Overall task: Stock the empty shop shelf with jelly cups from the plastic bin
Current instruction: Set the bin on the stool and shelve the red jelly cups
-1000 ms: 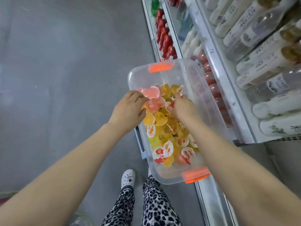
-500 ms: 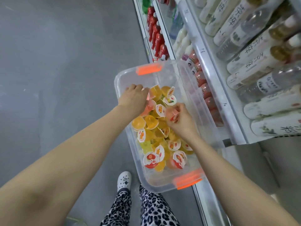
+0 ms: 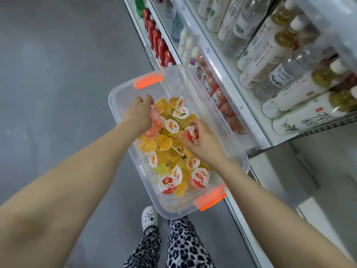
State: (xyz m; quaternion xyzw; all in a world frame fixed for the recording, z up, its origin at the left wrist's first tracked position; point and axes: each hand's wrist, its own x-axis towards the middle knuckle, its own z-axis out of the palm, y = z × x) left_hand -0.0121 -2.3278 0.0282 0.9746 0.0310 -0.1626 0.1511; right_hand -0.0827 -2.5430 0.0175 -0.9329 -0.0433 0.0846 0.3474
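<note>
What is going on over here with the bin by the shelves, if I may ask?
A person is picking jelly cups out of a clear plastic bin beside shelves of bottles. The left hand grips pink cups at the bin's far end; the right hand pinches a red-lidded cup above the pile. Both hands are over the bin.
</note>
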